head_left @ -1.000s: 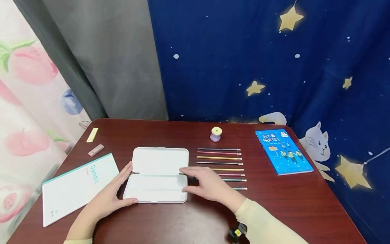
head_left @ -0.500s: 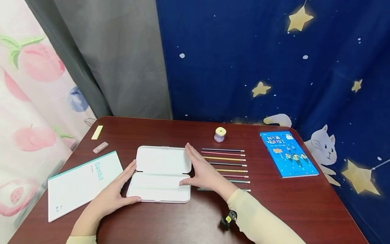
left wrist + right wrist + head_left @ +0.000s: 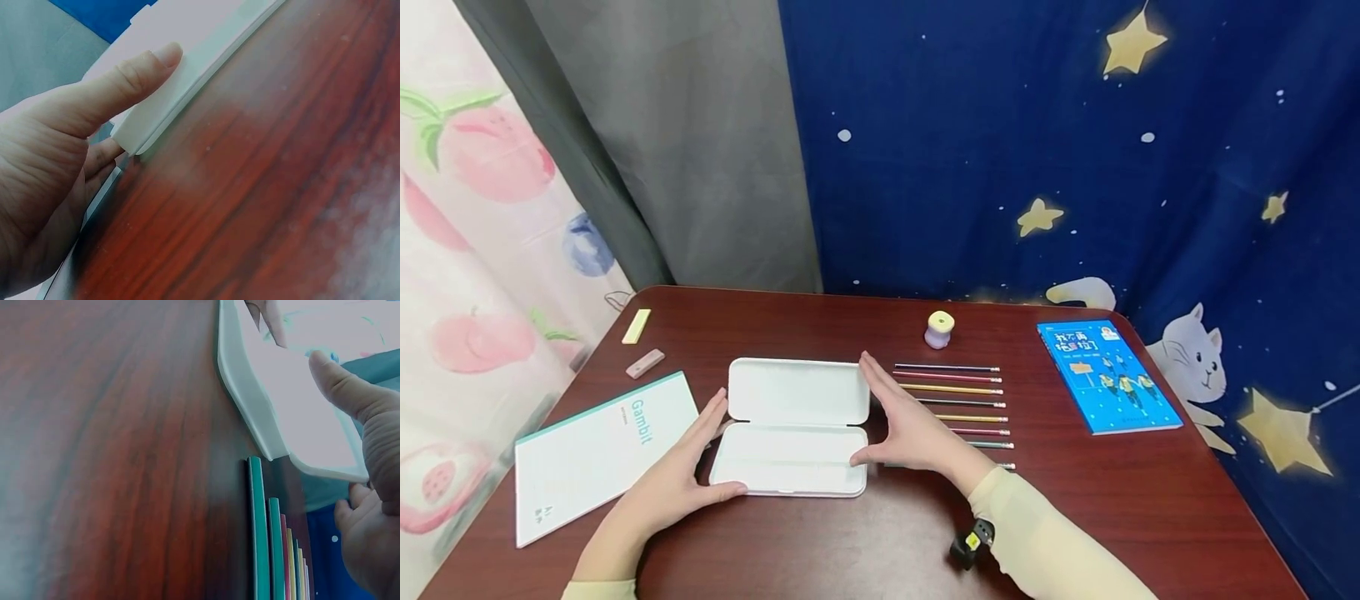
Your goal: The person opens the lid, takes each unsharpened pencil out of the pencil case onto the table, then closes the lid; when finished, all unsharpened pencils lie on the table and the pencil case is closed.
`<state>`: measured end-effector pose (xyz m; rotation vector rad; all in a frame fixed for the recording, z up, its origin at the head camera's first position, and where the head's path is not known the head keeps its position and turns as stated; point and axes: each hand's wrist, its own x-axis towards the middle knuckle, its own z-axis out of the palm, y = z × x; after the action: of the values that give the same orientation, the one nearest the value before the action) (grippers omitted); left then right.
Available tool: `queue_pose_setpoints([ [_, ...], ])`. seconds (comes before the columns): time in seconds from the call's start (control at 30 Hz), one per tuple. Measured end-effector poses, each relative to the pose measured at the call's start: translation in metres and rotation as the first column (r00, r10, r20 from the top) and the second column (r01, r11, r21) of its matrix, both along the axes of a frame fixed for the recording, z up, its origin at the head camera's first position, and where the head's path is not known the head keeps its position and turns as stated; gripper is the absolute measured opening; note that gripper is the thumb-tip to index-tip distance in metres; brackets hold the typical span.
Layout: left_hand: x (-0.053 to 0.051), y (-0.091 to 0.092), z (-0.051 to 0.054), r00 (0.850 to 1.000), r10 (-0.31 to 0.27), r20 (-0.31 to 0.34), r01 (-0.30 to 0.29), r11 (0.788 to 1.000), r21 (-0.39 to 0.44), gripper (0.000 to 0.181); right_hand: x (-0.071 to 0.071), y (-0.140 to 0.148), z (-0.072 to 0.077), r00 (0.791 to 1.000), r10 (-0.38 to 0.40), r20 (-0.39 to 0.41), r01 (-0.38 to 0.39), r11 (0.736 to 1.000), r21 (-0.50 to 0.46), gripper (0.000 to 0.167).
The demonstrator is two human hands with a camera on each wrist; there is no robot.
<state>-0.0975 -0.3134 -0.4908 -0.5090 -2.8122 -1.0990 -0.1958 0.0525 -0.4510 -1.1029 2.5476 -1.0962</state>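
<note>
A white pencil case lies unfolded on the table, its lid on the far side and tilted slightly up. The inside of its tray shows nothing in it. My left hand is at the left side, thumb on the near left corner and straight fingers along the lid's left edge. My right hand touches the right side, fingers extended at the lid's edge and thumb by the tray's right rim. In the right wrist view, some fingertips reach behind the lid. Several pencils lie in a row beside the right hand, partly covered by it.
A white notebook lies left of the case, with a pink eraser and a yellow strip behind it. A small yellow and purple spool-shaped object stands at the back. A blue book lies right on the brown table.
My right hand has shifted from the hinge area to the lid's right edge, fingers now pointing away. The lid has tilted up a little. My left fingers have moved slightly along the lid's side.
</note>
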Motion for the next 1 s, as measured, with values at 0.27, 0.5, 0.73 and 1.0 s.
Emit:
queue_pose_setpoints([
  [0.27,-0.001,0.000,0.002,1.000,0.003,0.024,-0.003,1.000,-0.001,0.118,0.017,0.017,0.010,0.995,0.098,-0.023,-0.099,0.992,-0.075,0.122],
  [0.5,-0.003,0.000,0.001,1.000,-0.001,0.005,0.001,1.000,-0.008,0.112,0.036,0.029,0.010,0.974,0.217,-0.059,-0.220,0.973,-0.064,0.115],
  [0.73,-0.001,-0.001,0.000,1.000,0.009,0.021,-0.009,1.000,-0.006,0.109,0.055,0.034,0.000,0.956,0.270,-0.112,-0.268,0.963,0.031,0.110],
  [1.0,0.004,-0.004,0.000,0.999,-0.044,0.000,0.044,0.995,0.088,0.096,0.064,0.035,-0.009,0.933,0.339,-0.124,-0.331,0.940,0.081,0.102],
])
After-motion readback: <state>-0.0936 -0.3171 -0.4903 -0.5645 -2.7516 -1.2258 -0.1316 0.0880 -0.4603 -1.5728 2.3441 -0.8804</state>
